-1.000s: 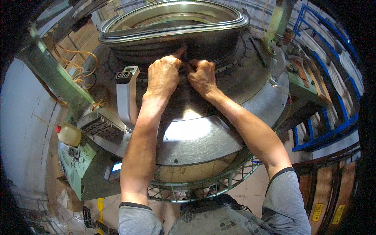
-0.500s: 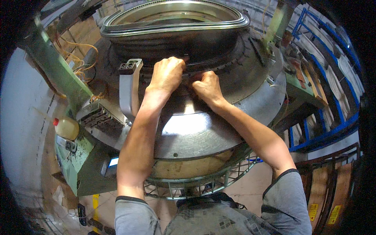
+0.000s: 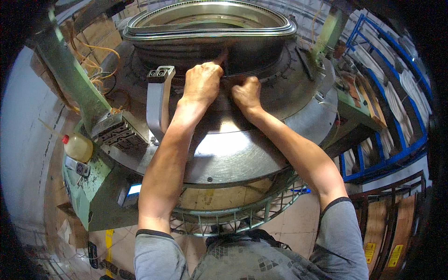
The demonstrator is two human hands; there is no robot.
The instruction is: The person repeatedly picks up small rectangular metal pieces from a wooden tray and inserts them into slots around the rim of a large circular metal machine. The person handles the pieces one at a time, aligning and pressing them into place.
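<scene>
Both my hands reach to the dark base of the cylinder of a large round machine that looks like a circular knitting machine (image 3: 186,56). My left hand (image 3: 203,84) is mostly closed, with one finger stretched up along the cylinder wall. Just to its right, my right hand (image 3: 247,92) is curled into a loose fist, knuckles up. What either hand pinches, if anything, is hidden behind the fingers. A grey upright handle-like arm (image 3: 159,100) with a metal top stands left of my left hand. Below my hands curves the shiny metal ring plate (image 3: 233,154).
A green post (image 3: 77,77) with orange cables rises at left, near a bottle (image 3: 78,148) with a red cap. A metal block (image 3: 120,133) sits on the left rim. Blue racks (image 3: 396,98) with pale rolls stand at right. A wire guard (image 3: 233,221) curves below the plate.
My left hand has raised a finger up the cylinder wall. The right hand has shifted slightly and stays curled. The whole view has moved a little.
</scene>
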